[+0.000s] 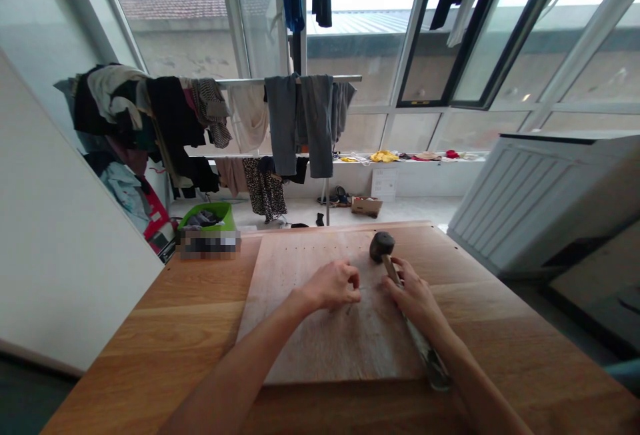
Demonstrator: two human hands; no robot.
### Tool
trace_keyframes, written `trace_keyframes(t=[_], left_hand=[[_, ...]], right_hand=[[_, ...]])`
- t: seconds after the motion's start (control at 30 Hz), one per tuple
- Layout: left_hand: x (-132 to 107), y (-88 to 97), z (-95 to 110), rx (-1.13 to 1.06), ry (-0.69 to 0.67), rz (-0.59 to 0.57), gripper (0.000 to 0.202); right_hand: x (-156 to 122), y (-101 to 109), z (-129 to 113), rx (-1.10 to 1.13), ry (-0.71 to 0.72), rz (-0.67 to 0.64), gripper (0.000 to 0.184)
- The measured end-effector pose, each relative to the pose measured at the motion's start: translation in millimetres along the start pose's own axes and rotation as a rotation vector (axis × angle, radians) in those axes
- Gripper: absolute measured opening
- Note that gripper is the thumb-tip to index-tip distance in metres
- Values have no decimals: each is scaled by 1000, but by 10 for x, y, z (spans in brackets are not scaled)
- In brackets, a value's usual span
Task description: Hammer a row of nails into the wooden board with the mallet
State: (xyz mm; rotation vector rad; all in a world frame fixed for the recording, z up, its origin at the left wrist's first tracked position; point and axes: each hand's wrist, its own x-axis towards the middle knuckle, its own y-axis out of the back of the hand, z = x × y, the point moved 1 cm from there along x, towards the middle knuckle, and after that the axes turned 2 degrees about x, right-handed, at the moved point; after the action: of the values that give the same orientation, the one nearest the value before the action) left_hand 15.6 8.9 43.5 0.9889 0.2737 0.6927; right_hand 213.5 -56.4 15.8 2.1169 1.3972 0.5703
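My right hand point(414, 291) is wrapped round the wooden handle of a mallet point(382, 247) with a dark, blunt head. The head is over the far right part of a pale wooden board point(295, 348). Beneath the hand, a long, worn-looking piece runs on to the board's near right corner, apparently the same handle. Left of the mallet, my left hand point(334, 285) is closed in a pinch, low over the middle of the board. Whatever its fingertips hold is too small to make out. Rows of small dark dots mark the board's far and left parts.
The board lies on a wooden table point(165, 328). Beyond the table's far edge stand a drying rack point(345, 79) hung with clothes, a green basin point(227, 216) and a cardboard box point(367, 206). A white ribbed cabinet point(530, 188) is at the right, below an open window.
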Motion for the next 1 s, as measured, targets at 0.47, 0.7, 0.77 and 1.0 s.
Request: trace_keyframes(t=[0.47,0.7,0.77,1.0], left_hand=[[529,312,-1050,30,181,382,8],[398,304,-1192,62,173,420,7],[343,335,-1221,65,171,449,6],[218,388,-1256,49,173,517,10]], right_hand=[[16,-20,67,113,7,-19,51],[-31,-142,-47,127,-20,14,52],[-57,-181,-85,110,-19,8,51],[63,-183,-163,158,-14,-124,28]])
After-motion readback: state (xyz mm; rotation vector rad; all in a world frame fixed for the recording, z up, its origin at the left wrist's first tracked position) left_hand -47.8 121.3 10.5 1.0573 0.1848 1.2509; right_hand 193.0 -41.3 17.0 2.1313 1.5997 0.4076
